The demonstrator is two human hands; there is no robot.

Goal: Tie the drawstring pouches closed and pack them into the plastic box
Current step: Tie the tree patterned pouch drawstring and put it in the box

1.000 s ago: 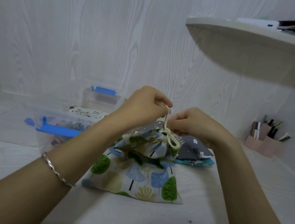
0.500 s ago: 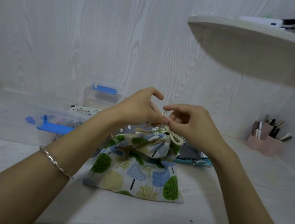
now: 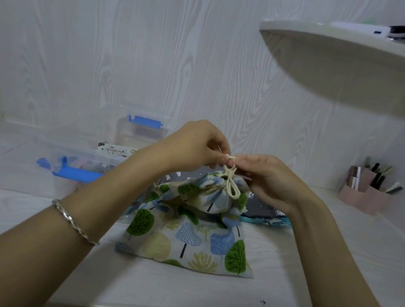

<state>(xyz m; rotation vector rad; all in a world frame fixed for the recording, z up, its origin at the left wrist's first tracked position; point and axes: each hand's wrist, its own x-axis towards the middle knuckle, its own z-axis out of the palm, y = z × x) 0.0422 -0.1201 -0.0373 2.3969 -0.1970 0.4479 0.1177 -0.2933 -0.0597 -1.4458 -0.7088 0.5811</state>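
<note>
1. Left hand (image 3: 197,144): raised above the pouch neck; grip pinched together, thumb and fingertips clamped on the upper end of the drawstring cord (image 3: 231,185); a silver bracelet (image 3: 74,223) sits on the forearm
2. Right hand (image 3: 269,180): facing the left, fingertips nearly touching it; grip likewise pinched tight on the same cord, just beside the left hand's hold
3. Drawstring cord: cream; runs up from the gathered neck to both hands, with one loop hanging down the front of the neck
4. Tree-print pouch (image 3: 190,234): on the bench (image 3: 24,217), centre; neck bunched shut and lifted, lower body flat
5. Grey pouch (image 3: 264,209): lying behind the tree-print pouch, to the right
6. Plastic box (image 3: 67,185): clear, blue latches; left of the pouches, lid off, contents unclear
7. Shelf (image 3: 357,72): upper right
8. Pink holder (image 3: 365,199): far right, by the wall
</note>
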